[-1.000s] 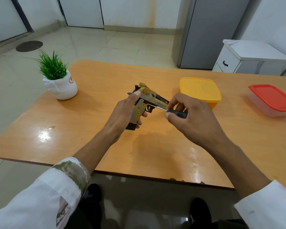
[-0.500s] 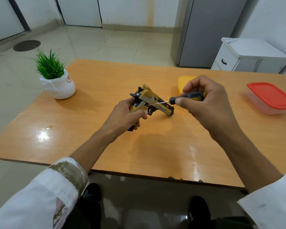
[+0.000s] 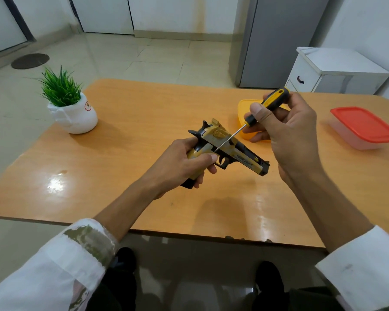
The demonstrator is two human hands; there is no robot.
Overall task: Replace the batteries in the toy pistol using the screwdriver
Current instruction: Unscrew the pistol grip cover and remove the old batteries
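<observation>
A yellow and black toy pistol (image 3: 231, 151) is held above the middle of the wooden table (image 3: 121, 176), its barrel pointing right and toward me. My left hand (image 3: 184, 164) grips its handle. My right hand (image 3: 288, 135) holds a screwdriver (image 3: 265, 108) with a yellow and black handle, raised and tilted. The thin metal shaft slants down to the left, and its tip meets the pistol's side just above the grip.
A white pot with a green plant (image 3: 71, 106) stands at the table's left. A yellow-lidded box (image 3: 245, 108) sits partly behind my right hand. A red-lidded clear box (image 3: 364, 126) is at the right edge. A white cabinet (image 3: 337, 72) and a grey fridge (image 3: 276, 39) stand beyond.
My right hand has risen and tilted the screwdriver's handle upward, while its tip stays at the pistol's side. My left hand has turned the pistol so that its barrel points more to the right.
</observation>
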